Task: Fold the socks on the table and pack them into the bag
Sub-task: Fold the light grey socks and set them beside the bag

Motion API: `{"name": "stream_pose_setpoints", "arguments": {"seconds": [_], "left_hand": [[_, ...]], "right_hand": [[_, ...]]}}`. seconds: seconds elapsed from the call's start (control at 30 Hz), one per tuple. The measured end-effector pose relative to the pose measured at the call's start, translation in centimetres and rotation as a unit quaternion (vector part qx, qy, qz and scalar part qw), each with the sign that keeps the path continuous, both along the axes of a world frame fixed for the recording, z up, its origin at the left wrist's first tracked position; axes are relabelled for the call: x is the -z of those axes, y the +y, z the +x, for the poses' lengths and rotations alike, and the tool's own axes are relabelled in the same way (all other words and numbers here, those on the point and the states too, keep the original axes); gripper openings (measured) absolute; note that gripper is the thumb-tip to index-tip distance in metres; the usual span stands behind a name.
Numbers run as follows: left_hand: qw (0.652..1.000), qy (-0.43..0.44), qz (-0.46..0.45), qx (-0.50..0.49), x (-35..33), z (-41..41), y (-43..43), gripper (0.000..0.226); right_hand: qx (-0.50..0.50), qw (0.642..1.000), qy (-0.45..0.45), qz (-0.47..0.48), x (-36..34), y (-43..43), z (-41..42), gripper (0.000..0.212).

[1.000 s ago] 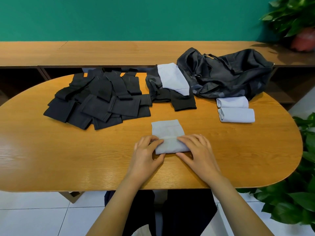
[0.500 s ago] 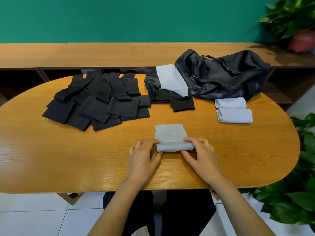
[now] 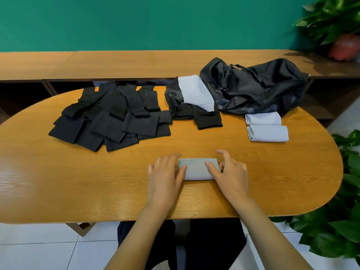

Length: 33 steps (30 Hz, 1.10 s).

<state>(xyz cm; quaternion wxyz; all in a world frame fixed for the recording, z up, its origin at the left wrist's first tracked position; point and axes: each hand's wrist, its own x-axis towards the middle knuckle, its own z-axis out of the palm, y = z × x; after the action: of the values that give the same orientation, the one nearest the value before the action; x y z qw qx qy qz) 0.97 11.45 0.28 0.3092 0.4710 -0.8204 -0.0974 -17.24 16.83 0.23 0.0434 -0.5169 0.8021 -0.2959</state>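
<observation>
grey sock (image 3: 196, 168), between left grip (image 3: 163, 175), right grip (image 3: 230, 172)

We cannot see inside the black bag (image 3: 263, 88), and our left hand (image 3: 165, 172) covers the left end of the grey sock (image 3: 196, 169).

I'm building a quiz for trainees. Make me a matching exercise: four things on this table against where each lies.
1 black bag
2 heap of black socks
3 two rolled white socks
4 folded grey sock

A left part of the table
B centre, nearest the front edge
C back right, slumped
D just in front of the bag

Pairs: 1-C; 2-A; 3-D; 4-B.
</observation>
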Motion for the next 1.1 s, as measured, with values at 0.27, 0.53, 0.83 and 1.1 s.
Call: {"name": "stream_pose_setpoints", "arguments": {"seconds": [0.27,0.53,0.83,1.1], "left_hand": [[0.986,-0.049,-0.082,0.133,1.2,-0.2,-0.2,0.029],[0.988,-0.002,0.139,-0.062,-0.6,-1.1,0.5,0.054],[0.879,0.342,0.333,-0.023,-1.9,-1.7,-0.7,0.060],[0.637,0.509,0.578,-0.001,-4.3,-1.2,-2.7,0.038]], "right_hand": [[-0.200,0.974,0.094,-0.048,1.0,1.0,-0.6,0.040],[-0.169,0.981,0.090,-0.039,1.4,2.0,0.4,0.059],[-0.260,0.965,0.023,-0.040,0.2,2.7,0.6,0.025],[-0.292,0.914,0.279,-0.026,-0.3,1.7,-1.5,0.026]]}}
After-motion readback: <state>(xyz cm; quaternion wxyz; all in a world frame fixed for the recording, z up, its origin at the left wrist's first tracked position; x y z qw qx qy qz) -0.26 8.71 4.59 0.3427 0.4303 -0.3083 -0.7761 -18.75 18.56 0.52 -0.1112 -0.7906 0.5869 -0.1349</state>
